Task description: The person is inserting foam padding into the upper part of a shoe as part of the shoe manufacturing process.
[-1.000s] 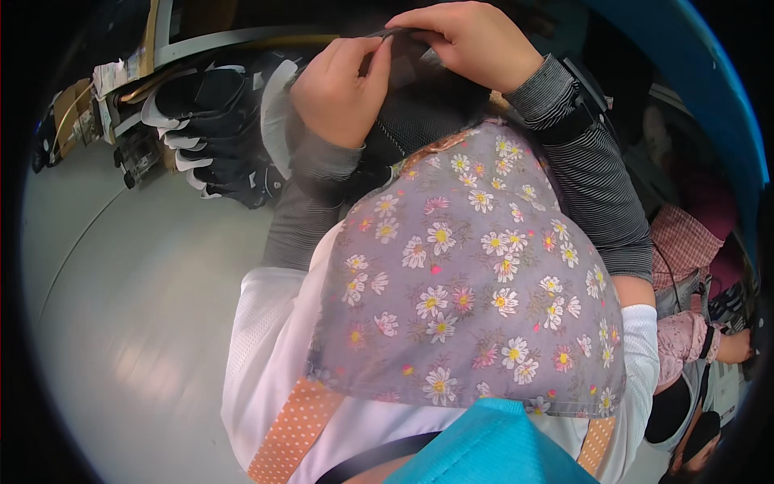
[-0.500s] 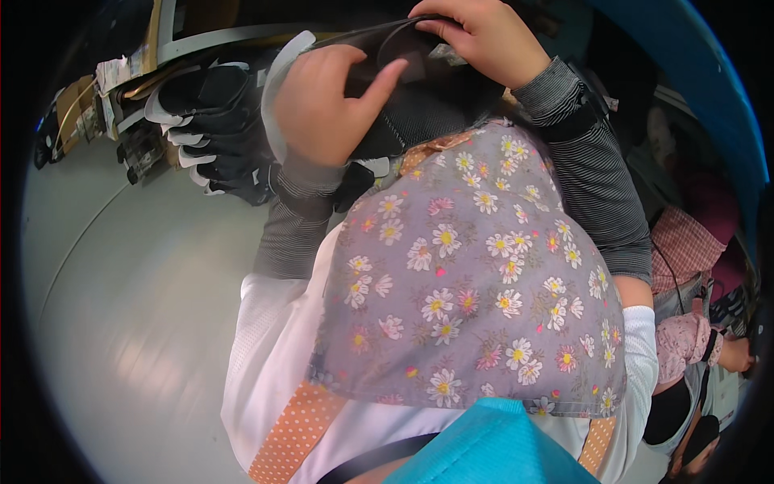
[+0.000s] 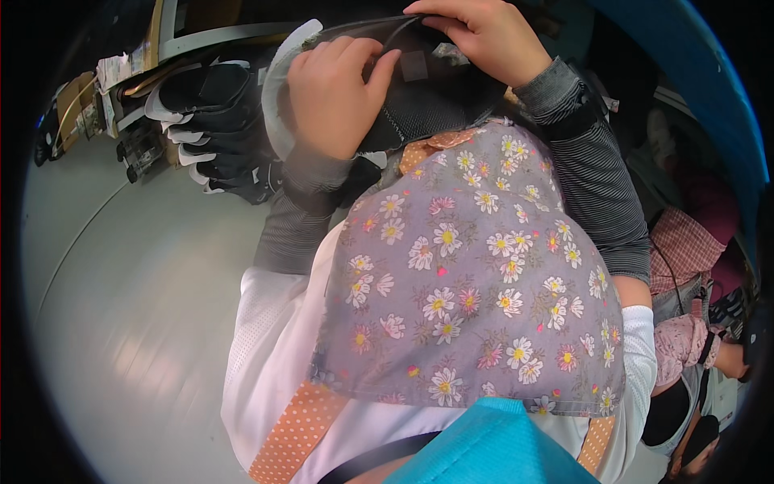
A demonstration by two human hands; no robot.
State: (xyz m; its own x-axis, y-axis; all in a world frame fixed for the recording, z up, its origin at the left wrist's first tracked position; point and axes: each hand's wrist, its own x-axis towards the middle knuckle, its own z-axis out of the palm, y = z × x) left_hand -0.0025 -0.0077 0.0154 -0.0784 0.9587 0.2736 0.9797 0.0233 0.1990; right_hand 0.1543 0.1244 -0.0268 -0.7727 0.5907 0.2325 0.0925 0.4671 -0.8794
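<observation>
I hold a black mesh shoe (image 3: 427,101) with a white sole edge (image 3: 278,89) up in front of my chest. My left hand (image 3: 334,97) wraps around its left side, fingers curled over the top rim. At the shoe's upper right edge my right hand (image 3: 484,36) pinches the rim near a thin black cord. Both forearms wear grey striped sleeves. My grey flowered apron (image 3: 476,282) fills the middle of the view and hides what lies below the shoe.
A row of black shoes with white soles (image 3: 214,133) lies at the upper left beside boxes and clutter (image 3: 76,105). A pale grey surface (image 3: 121,306) spreads at the left. Another person in pink checked cloth (image 3: 685,258) sits at the right.
My left hand has slid from the top of the shoe down onto its side, and the shoe has turned so its white sole edge shows. The right hand stays at the rim.
</observation>
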